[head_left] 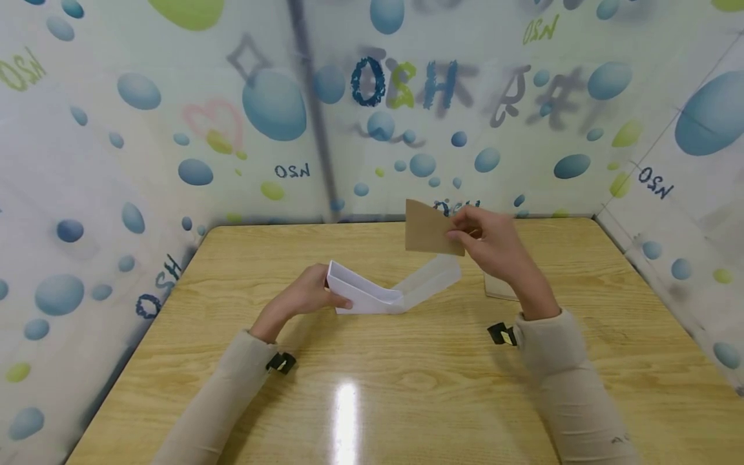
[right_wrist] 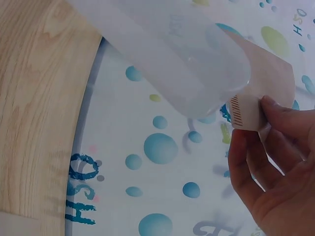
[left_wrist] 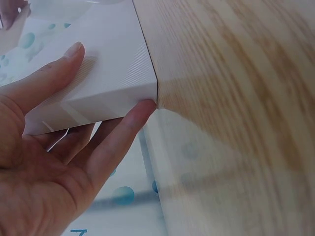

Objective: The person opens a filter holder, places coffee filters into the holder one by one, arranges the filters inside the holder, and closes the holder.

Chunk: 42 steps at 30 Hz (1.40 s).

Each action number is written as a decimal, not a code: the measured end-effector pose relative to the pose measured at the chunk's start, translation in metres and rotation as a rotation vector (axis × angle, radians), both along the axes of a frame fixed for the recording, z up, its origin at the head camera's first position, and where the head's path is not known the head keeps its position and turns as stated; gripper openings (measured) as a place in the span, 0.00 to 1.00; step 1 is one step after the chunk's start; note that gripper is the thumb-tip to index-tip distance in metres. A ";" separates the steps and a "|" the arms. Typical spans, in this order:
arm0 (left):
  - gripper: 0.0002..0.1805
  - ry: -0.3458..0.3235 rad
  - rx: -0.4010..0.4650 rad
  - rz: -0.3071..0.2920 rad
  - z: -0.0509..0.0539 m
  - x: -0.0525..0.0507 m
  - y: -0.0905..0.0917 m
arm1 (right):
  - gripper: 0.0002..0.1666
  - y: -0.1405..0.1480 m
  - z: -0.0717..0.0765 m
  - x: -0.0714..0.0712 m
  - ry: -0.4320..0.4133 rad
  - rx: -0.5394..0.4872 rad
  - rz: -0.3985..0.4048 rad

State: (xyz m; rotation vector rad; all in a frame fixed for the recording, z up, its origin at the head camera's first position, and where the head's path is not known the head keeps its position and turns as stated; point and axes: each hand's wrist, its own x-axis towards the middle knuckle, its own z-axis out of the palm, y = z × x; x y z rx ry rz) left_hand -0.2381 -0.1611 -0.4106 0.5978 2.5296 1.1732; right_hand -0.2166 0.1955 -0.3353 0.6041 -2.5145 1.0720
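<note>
A long white box (head_left: 366, 298) stands on the table, its translucent lid (head_left: 433, 281) swung out to the right and raised at its far end. My left hand (head_left: 308, 290) grips the box's left end; in the left wrist view the thumb of the left hand (left_wrist: 59, 162) lies on one face of the white box (left_wrist: 93, 98) and the fingers on another. Above the lid, my right hand (head_left: 491, 242) pinches a brown card (head_left: 429, 227) by its right edge. The right wrist view shows the right hand (right_wrist: 278, 167) pinching the card (right_wrist: 268, 78) beside the translucent lid (right_wrist: 197, 69).
A flat pale item with a brown edge (head_left: 501, 288) lies on the wooden table (head_left: 407, 374), partly behind my right hand and wrist. Patterned sheets (head_left: 372, 129) with blue and green ovals stand behind and at both sides of the table.
</note>
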 end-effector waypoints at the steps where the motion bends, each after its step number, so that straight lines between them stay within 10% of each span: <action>1: 0.22 0.000 -0.001 0.001 0.000 0.000 0.000 | 0.04 -0.002 0.000 0.000 0.008 0.006 0.005; 42: 0.23 0.029 0.002 -0.019 -0.002 -0.002 0.001 | 0.03 -0.077 -0.015 0.007 -0.054 0.039 0.189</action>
